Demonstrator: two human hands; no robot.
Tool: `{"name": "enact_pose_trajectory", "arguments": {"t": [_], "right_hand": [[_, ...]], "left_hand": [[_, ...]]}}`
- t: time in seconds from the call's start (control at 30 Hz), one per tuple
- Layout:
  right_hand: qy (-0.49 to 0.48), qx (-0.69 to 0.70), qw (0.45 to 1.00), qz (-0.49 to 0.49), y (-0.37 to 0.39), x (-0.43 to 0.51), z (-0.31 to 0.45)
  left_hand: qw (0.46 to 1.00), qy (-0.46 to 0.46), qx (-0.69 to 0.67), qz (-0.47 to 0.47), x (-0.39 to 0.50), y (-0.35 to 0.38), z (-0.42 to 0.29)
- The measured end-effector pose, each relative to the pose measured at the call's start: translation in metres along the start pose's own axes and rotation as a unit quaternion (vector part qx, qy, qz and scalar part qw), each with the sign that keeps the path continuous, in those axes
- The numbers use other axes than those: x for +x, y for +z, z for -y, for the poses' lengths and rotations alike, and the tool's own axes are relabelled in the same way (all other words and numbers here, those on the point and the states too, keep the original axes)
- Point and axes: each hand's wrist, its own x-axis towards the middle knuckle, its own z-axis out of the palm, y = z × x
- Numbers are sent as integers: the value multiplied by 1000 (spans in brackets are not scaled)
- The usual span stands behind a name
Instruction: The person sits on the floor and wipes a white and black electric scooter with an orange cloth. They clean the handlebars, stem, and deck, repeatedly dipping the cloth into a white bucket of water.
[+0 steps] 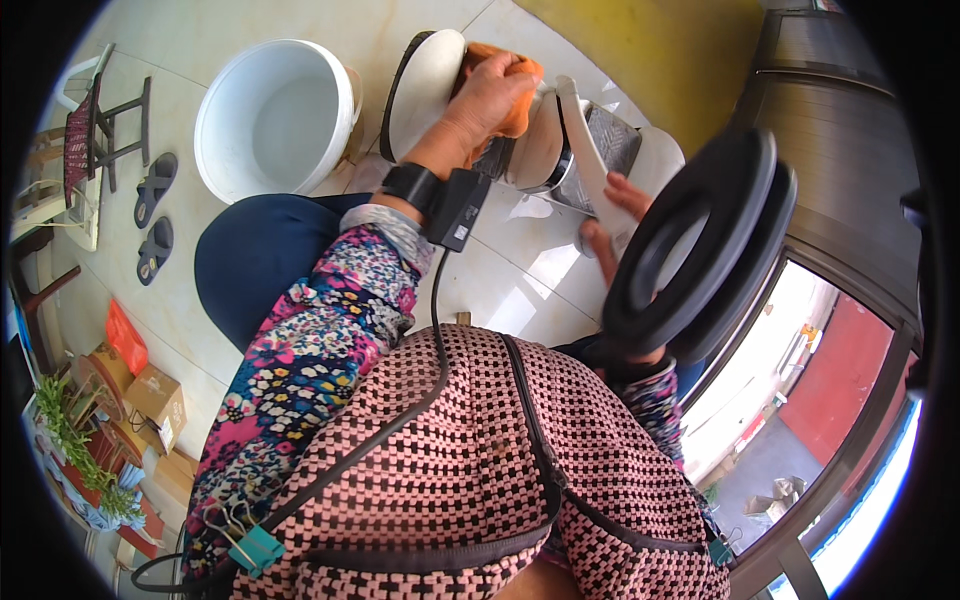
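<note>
My left hand (491, 90) grips an orange cloth (521, 112) pressed against a white two-wheeled self-balancing scooter (429, 94), by the wheel cover at its left end. Grey textured foot pads (611, 139) show on the scooter. From its middle, a curved white stalk (586, 142) rises towards me, topped by two dark oval pads (731, 217). My right hand (619, 214) is round the stalk, fingers on one side and thumb on the other; the pads hide part of this hand. A dark band and a small black box are on my left wrist.
To the left of the scooter is a large white bucket (271, 120). Dark slippers (155, 187), a chair (97, 124), cardboard boxes (155, 405) and a green plant (79, 442) are further left. A metal-framed glass door (855, 360) is at right, and a yellow surface (660, 60) lies beyond the scooter.
</note>
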Motion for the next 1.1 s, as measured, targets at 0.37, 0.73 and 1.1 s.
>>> {"name": "enact_pose_trajectory", "arguments": {"t": [0.37,0.73,1.1], "right_hand": [[-114,-94,989,6,-14,70,22],[-72,-71,995,-4,-15,53,56],[-101,-26,995,-2,-15,70,29]], "left_hand": [[937,211,275,-48,-47,60,75],[875,-69,474,69,65,44,38],[907,-2,414,72,41,38,43]]}}
